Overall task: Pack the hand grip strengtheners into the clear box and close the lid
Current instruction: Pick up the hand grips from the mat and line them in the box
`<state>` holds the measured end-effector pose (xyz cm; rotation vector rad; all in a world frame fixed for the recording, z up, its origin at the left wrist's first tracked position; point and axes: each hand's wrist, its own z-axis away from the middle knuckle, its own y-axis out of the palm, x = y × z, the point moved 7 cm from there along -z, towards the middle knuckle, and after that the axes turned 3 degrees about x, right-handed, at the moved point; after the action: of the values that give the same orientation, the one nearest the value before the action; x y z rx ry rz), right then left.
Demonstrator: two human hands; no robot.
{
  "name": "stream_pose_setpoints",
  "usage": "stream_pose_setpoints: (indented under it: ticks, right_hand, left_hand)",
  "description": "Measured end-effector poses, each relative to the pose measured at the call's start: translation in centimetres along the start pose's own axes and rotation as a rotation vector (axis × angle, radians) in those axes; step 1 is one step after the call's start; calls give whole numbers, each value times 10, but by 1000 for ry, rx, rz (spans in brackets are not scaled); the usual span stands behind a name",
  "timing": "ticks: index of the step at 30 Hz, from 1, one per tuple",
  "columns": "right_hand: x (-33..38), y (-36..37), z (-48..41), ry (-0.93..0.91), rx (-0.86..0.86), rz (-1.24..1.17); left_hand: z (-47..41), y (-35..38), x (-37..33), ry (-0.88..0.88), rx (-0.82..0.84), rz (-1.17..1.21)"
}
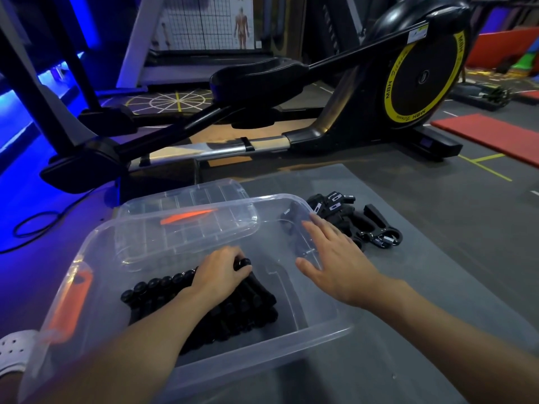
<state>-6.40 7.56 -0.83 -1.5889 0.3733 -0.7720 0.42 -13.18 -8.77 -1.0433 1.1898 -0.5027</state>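
Note:
The clear box [320, 330] lies open on a grey mat, with a row of black hand grip strengtheners [233, 313] packed along its left side. My left hand [221, 269] is inside the box, closed on the end strengthener of that row. My right hand [335, 252] hovers over the box's right rim with fingers spread and nothing in it. Just beyond it, a loose pile of black strengtheners [358, 220] lies on the mat. The clear lid [186, 225] with an orange latch leans on the box's far side.
A black and yellow elliptical trainer [408, 83] stands close behind the mat [437, 272]. A black cable [35, 225] loops on the floor at left. A white shoe [14, 351] shows at the lower left. Red mats [490, 135] lie at right.

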Motion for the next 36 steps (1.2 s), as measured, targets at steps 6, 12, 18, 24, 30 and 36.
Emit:
stream_pose_setpoints:
  ticks: [6,12,18,24,30,36]
  right_hand:
    - [-1,-1,0,-5,-15,-24]
    - [-9,-9,0,57,-123,-422]
    - [-75,-15,-9,291,-359,-732]
    - [-145,8,-52,306,-151,-265]
    - [-161,25,-98,42,27,128]
    - [-162,41,-139,-131,159,398]
  left_hand:
    - [1,-9,-13,68,-60,27]
    - [3,-40,-73,273,-213,158]
    - [-10,-53,-152,464,-252,138]
    - [-45,-10,-155,270,42,-273]
    - [-50,-4,-146,248,12,-333]
    - [-47,-2,-146,244,-31,-356]
